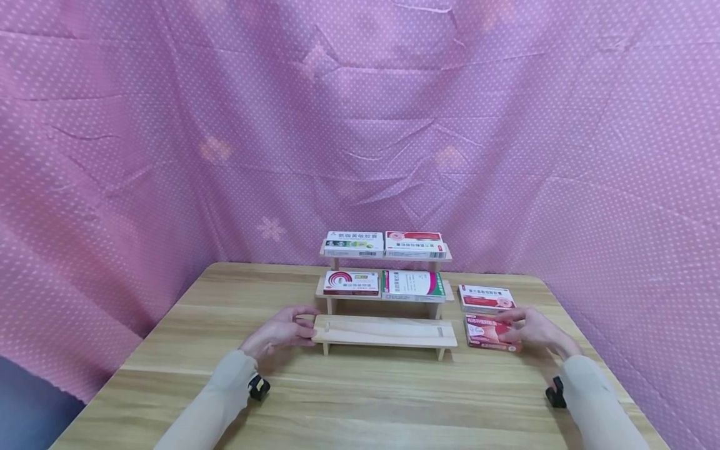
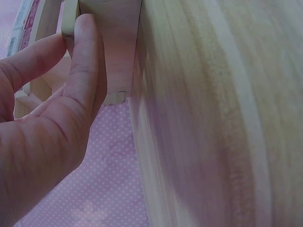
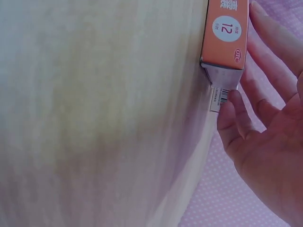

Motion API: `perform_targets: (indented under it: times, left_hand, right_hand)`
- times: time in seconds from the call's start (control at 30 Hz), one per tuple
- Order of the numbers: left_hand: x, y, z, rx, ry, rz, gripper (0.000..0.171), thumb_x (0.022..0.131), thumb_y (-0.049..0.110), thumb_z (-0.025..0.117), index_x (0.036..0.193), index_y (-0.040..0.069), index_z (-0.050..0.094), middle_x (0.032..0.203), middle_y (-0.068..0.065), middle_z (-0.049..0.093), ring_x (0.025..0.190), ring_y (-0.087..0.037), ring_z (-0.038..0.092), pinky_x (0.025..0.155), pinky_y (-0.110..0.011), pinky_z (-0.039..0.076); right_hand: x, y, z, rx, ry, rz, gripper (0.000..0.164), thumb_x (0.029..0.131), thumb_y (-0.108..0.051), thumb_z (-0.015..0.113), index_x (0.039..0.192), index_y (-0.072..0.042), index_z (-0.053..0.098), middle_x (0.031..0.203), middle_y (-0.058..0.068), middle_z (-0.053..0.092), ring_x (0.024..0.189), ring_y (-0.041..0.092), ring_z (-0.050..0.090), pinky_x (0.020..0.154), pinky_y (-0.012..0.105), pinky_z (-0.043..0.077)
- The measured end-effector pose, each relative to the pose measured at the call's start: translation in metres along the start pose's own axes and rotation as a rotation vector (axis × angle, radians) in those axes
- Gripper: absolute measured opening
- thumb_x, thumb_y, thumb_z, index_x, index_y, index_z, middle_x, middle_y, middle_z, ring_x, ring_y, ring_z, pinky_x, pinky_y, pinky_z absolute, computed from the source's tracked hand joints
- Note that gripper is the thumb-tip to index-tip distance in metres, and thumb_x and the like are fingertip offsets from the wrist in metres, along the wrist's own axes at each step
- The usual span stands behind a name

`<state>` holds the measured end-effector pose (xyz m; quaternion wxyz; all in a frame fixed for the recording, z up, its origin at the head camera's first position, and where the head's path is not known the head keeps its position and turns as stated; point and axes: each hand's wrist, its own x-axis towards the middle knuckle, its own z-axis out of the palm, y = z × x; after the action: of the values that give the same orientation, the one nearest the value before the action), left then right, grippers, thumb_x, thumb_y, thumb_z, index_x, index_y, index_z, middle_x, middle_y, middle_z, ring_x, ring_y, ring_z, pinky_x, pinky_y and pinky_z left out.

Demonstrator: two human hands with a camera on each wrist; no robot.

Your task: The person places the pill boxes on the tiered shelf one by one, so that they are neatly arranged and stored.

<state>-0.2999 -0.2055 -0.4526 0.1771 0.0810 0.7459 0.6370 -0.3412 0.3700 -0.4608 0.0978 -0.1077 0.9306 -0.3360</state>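
My left hand pinches the left end of the lowest board of a three-step wooden display stand. In the left wrist view the thumb and fingers lie on either side of the board's edge. At the right, my right hand reaches over a red medicine box lying flat on the table, fingers on its top and right side. The right wrist view shows this box's orange end beside the loosely extended fingers.
Behind the red box lies a white-and-red medicine box. Two boxes, one green-and-white and one red-and-white, lie on the top step. The middle step holds a maroon-and-white box and a green-and-magenta one. A pink dotted cloth hangs behind the wooden table.
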Motion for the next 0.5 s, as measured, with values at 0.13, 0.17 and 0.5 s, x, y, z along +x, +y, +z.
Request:
perform_targets:
  times: [0.13,0.17,0.5]
  left_hand:
    - [-0.0006,0.0008,0.0001,-0.004,0.004,-0.006,0.059,0.086,-0.014,0.055,0.142,-0.011,0.037,0.107,-0.021,0.060,0.088,-0.023,0.065,0.087,-0.039,0.061]
    - [-0.0002,0.0007,-0.0002,-0.002,0.002,-0.006,0.059,0.086,-0.013,0.054,0.142,-0.011,0.037,0.107,-0.021,0.060,0.088,-0.023,0.065,0.087,-0.039,0.061]
    - [0.0008,-0.0002,-0.0006,0.003,-0.014,-0.002,0.060,0.087,-0.012,0.055,0.143,-0.012,0.034,0.109,-0.024,0.061,0.089,-0.023,0.067,0.087,-0.039,0.061]
  right_hand:
    - [-0.0046,-0.0017,-0.0001,-0.009,-0.034,-0.006,0.062,0.073,-0.033,0.083,0.130,-0.017,0.064,0.148,0.031,0.038,0.135,0.057,0.030,0.104,0.077,0.027]
    - [-0.0058,-0.0021,-0.0001,-0.011,-0.050,-0.022,0.065,0.073,-0.032,0.084,0.132,-0.017,0.062,0.148,0.032,0.037,0.135,0.058,0.030,0.104,0.076,0.029]
    - [-0.0099,-0.0009,0.0039,0.043,-0.150,-0.098,0.076,0.071,-0.021,0.087,0.137,-0.012,0.052,0.145,0.033,0.037,0.134,0.060,0.031,0.105,0.073,0.032]
